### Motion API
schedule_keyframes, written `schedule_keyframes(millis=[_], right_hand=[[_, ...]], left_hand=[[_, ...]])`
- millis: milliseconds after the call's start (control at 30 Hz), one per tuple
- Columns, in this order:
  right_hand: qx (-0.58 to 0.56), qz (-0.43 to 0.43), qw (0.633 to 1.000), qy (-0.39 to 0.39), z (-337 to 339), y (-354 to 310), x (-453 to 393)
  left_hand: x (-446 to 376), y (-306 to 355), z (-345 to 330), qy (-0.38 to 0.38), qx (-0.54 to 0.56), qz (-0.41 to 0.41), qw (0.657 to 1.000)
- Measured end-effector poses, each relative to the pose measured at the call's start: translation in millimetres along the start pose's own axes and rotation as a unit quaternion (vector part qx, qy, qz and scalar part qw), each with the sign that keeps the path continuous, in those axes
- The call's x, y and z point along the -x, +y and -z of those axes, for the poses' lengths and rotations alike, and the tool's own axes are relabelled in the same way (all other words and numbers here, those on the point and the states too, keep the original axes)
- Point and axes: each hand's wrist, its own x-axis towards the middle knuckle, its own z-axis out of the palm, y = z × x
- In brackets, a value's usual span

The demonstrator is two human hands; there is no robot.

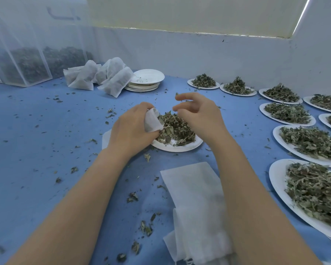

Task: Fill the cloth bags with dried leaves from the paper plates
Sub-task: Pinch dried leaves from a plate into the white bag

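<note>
The left hand (130, 129) gripped a cloth bag (152, 120) at the edge of the centre plate (180, 146) of leaves (177, 129). The right hand (197, 113) hovered above, fingers loosely curled, holding nothing. Filled bags (103, 75) and emptied plates (147, 79) lay far left. Full plates (311, 142) right and empty bags (195, 203) near remained.

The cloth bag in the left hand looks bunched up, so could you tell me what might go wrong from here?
The left hand grips the cloth bag crumpled, so its mouth may be too narrow and leaves could spill past the paper plate onto the blue table, already littered. The right hand hovers low and may knock the pile.
</note>
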Motion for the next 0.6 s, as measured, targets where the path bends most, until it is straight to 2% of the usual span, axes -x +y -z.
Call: schedule_keyframes(millis=[67,167,267,433,600], right_hand=[[0.18,-0.019,0.983,0.008,7,6,-1],[0.301,-0.097,0.948,-0.038,8,12,-2],[0.341,-0.127,0.93,-0.057,2,11,0],[0.333,-0.117,0.93,-0.102,-6,6,1],[0.359,-0.104,0.923,-0.087,-9,8,2]], left_hand=[[-1,-3,1,-0.003,-0.008,-0.003,1.0],[-1,-4,1,-0.011,-0.016,-0.006,1.0],[0,-4,0,-0.027,-0.021,-0.01,0.999],[1,-6,0,-0.048,-0.032,-0.003,0.998],[0,-11,-3,-0.065,-0.042,0.016,0.997]])
